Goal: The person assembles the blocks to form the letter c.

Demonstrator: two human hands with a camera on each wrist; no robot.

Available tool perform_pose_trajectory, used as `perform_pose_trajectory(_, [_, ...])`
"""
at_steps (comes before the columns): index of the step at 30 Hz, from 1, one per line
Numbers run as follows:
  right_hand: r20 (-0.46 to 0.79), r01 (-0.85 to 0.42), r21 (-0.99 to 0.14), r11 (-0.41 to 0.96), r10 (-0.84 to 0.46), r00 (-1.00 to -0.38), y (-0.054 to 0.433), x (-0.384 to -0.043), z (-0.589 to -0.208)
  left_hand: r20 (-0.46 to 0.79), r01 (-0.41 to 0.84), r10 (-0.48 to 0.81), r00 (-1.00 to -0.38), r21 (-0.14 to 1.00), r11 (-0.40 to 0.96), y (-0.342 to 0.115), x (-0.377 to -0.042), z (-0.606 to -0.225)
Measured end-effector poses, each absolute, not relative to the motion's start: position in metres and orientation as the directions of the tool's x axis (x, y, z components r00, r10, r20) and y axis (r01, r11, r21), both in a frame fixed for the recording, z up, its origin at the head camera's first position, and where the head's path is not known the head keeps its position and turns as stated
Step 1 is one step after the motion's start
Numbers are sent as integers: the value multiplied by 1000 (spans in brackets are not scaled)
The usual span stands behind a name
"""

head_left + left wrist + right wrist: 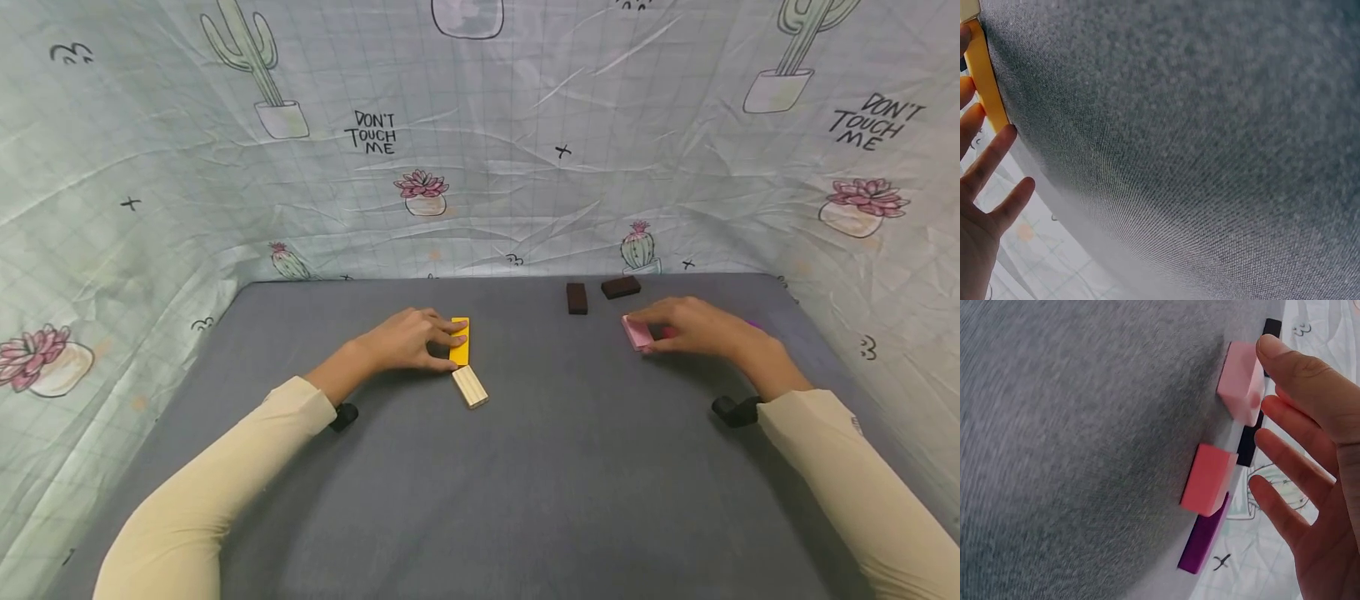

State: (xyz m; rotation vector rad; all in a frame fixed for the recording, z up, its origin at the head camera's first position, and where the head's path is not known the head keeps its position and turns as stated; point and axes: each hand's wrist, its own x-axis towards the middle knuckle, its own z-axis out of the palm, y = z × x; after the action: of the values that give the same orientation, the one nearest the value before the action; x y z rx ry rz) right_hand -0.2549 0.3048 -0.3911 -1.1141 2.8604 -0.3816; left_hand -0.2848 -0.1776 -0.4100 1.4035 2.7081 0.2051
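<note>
Black hand-drawn capitals reading "DON'T TOUCH ME" [372, 132] appear twice on a cactus-print curtain [502, 100], alongside small "x" marks [563, 151].

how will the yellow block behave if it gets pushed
The yellow block looks rigid, its edges straight, so it probably won't bend. Flat sides suggest it would slide on the grey surface rather than roll. Pushed from its far end, it may nudge the pale wooden block at its near end.

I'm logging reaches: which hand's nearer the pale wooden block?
Left. The left hand is just beyond and left of the pale wooden block, touching the yellow block; the right hand is farther to its right, at the light pink block.
</note>
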Motion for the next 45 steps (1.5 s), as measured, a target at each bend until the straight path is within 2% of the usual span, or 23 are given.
perform_pose_trajectory(7, [20,-640,-254,725,-657,-753,312,-257,-392,4,826,833,-553,129,548,-176,-282,-405])
perform_pose_trajectory(15, [-26,-613,-260,746,-640,-768,312,-261,-393,-30,805,816,-578,142,576,-177,-280,-406])
perform_pose_trajectory(20, [-12,-615,-256,746,-639,-769,311,-261,-396,-32,799,812,-583,154,581,-176,-280,-409])
perform_pose_trajectory(30, [29,-569,-175,803,-574,-819,302,-259,-400,-30,803,815,-579,154,576,-178,-281,-408])
perform_pose_trajectory(36, [34,-590,-198,783,-596,-802,300,-260,-401,-18,807,820,-572,167,567,-179,-282,-408])
perform_pose_trajectory(42, [77,-665,-231,710,-668,-740,298,-260,-400,-23,800,815,-579,177,573,-178,-283,-409])
perform_pose_trajectory(45, [96,-666,-228,710,-665,-741,294,-260,-400,-24,797,812,-583,174,578,-179,-283,-410])
